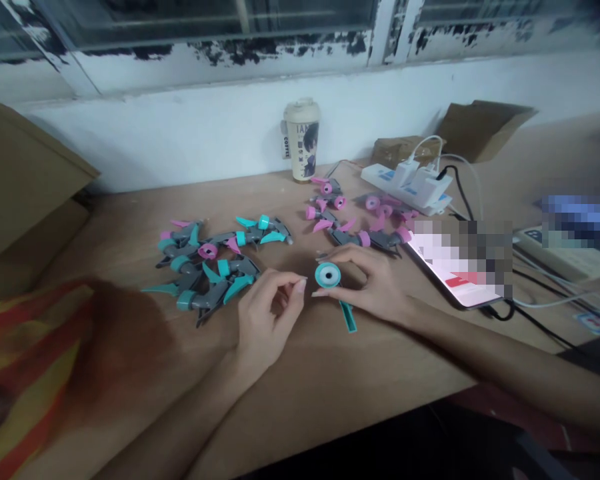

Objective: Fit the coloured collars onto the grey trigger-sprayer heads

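My right hand (373, 283) grips a teal trigger spray head (327, 275) between thumb and fingers. Its round collar faces me, with a white ring and a dark hole inside, and the teal trigger (349, 316) points down. Just left of the collar, my left hand (271, 313) is closed in a pinch, thumb against forefinger; whatever it may hold is too small to make out. Several grey and teal spray heads (185, 265), a few with pink parts, lie in a loose pile to the left. Behind my right hand lie several pink and grey spray heads (364, 238).
A lit phone (450, 267) lies on the right, cabled. Behind it stands a white power strip (380, 177) with plugged-in chargers. A lidded cup (304, 143) is by the wall. Cardboard (25, 180) and a red-yellow bag (30, 367) occupy the left side.
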